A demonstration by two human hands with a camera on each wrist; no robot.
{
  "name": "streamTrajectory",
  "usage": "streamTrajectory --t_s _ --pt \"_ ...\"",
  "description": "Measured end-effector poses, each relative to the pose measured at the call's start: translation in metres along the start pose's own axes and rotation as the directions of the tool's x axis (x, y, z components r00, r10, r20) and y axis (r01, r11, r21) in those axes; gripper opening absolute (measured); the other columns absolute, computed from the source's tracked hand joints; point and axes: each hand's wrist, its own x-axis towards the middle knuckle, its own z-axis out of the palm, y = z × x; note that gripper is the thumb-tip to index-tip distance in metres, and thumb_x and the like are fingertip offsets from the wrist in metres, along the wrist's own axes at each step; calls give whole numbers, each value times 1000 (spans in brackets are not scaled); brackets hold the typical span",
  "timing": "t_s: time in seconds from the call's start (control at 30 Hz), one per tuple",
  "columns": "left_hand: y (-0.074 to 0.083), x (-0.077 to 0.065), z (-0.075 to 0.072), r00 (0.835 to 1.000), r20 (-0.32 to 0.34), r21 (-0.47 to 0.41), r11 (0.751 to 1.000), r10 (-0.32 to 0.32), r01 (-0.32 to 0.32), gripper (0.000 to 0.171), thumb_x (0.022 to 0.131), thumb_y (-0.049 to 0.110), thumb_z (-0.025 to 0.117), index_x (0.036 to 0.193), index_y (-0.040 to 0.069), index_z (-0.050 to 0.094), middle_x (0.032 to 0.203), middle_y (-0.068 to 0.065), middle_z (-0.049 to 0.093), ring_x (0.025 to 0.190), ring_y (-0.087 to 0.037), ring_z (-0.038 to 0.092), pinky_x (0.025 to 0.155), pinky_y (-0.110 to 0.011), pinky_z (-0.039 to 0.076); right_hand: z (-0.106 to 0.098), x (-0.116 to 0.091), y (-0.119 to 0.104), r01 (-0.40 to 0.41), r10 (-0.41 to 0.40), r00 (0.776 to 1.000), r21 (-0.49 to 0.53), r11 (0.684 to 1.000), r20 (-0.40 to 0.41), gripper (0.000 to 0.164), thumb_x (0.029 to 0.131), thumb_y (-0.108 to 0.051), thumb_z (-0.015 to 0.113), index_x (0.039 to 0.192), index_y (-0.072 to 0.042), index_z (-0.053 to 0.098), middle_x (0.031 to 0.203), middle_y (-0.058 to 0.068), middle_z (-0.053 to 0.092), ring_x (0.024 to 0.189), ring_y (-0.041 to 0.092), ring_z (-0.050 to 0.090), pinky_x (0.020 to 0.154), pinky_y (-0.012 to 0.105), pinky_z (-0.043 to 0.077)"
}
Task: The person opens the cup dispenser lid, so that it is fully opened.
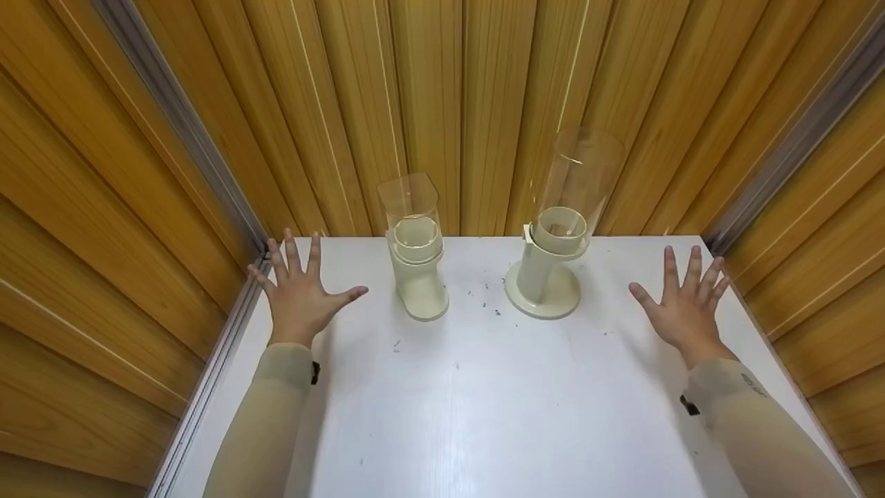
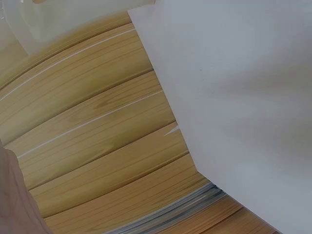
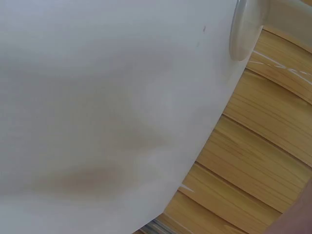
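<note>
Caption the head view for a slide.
Spread, empty hands flank two cream stands with clear upper parts on a white table.

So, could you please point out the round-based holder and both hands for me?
Round-based holder (image 1: 535, 277): head view, on its stem.
Left hand (image 1: 297, 301): head view, on its back.
Right hand (image 1: 684, 312): head view, on its back.

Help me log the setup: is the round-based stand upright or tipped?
Upright: the stand has its round base flat on the table.

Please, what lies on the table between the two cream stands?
The head view shows only small dark specks on the white table between the left stand and the right stand.
</note>
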Motion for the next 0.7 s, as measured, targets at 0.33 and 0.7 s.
streamTrajectory --t_s 0.33,0.7 --pt "19 -13 -20 995 -100 -94 996 -17 8 144 74 102 69 184 32 7 191 -9 -22 177 -51 -13 133 -89 -7 -24 -8 -22 23 -2 993 176 984 -120 104 112 -78 39 181 -23 -17 185 19 -35 166 53 -42 125 84 -30" --pt "34 -27 -27 982 -181 -305 952 -51 -7 143 78 83 86 184 34 4 193 -8 -13 179 -49 -5 140 -81 10 -32 -22 -49 84 59 967 530 844 -247 93 111 -72 47 183 -37 -1 191 0 -15 178 36 -19 133 91 4"
